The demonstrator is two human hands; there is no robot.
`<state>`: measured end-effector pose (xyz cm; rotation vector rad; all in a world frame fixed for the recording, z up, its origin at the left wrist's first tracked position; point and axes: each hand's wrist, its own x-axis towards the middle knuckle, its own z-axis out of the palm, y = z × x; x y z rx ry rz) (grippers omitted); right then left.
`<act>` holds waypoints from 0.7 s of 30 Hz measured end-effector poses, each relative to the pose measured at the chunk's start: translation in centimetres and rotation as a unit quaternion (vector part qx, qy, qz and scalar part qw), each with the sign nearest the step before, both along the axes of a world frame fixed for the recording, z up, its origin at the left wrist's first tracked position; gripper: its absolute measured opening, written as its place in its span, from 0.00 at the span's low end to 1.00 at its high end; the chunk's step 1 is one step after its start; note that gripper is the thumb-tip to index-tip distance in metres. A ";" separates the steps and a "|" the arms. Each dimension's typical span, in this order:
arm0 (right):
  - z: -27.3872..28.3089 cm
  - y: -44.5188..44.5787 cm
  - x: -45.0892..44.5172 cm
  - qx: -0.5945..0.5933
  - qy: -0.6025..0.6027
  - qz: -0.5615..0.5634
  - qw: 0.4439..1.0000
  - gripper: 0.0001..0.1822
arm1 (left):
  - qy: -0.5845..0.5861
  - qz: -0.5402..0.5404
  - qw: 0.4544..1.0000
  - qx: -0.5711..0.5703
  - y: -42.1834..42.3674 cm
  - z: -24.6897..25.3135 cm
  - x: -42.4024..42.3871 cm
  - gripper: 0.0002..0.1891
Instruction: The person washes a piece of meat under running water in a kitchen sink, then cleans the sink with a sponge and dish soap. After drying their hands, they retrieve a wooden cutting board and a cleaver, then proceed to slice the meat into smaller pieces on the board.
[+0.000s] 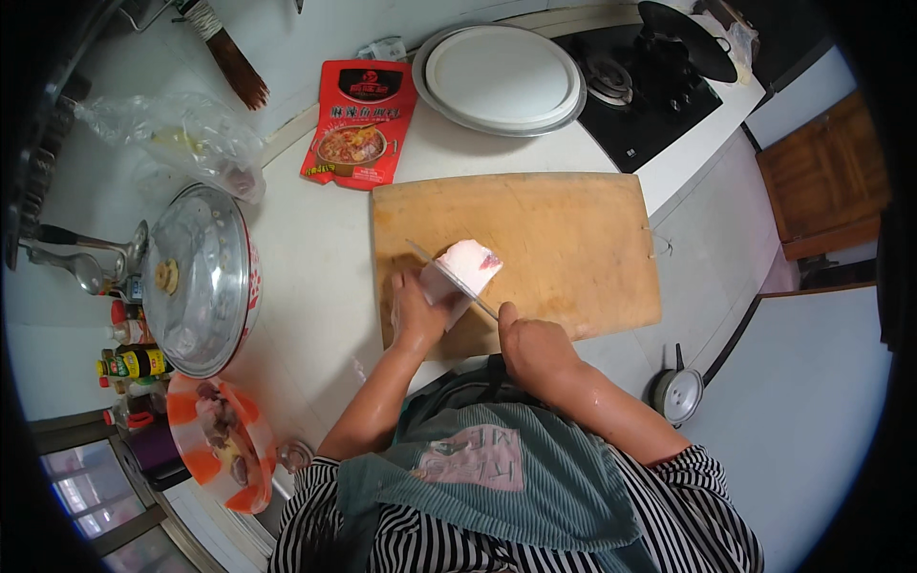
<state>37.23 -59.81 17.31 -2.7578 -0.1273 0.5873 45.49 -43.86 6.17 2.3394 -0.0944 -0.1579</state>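
A pale, fatty block of raw meat (pixel 469 265) with a reddish patch at one corner rests on the wooden cutting board (pixel 573 243). My right hand (pixel 537 351) grips a kitchen knife (pixel 458 283), whose blade, seen nearly edge-on, lies across the meat. Whether the edge has entered the meat I cannot tell. On the near left side of the meat, my left hand (pixel 418 311) holds it against the board. The knife's handle is hidden inside my right fist.
A red seasoning packet (pixel 360 125) and a lidded metal basin (pixel 501 75) stand behind the board. Right of them is a black gas hob (pixel 637 93) with a wok (pixel 688 43). On the left are a lidded pot (pixel 200 286) and an orange-white bowl (pixel 251 430) of raw meat pieces.
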 end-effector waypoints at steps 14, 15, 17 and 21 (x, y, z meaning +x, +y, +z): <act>-4.0 2.6 4.6 -0.032 -0.027 0.010 0.999 0.10 | 0.020 -0.025 0.999 0.025 0.0 0.7 -0.5 0.29; -4.5 2.9 4.6 -0.028 -0.041 0.008 0.999 0.10 | 0.016 -0.022 0.999 0.028 0.1 0.6 -0.6 0.29; -5.1 3.1 4.8 -0.032 -0.048 0.019 0.998 0.09 | 0.017 -0.013 0.999 0.036 0.2 0.7 -0.7 0.30; -4.3 2.7 4.3 -0.029 -0.059 0.021 0.998 0.08 | 0.023 0.012 0.998 0.063 -0.6 1.3 -0.5 0.30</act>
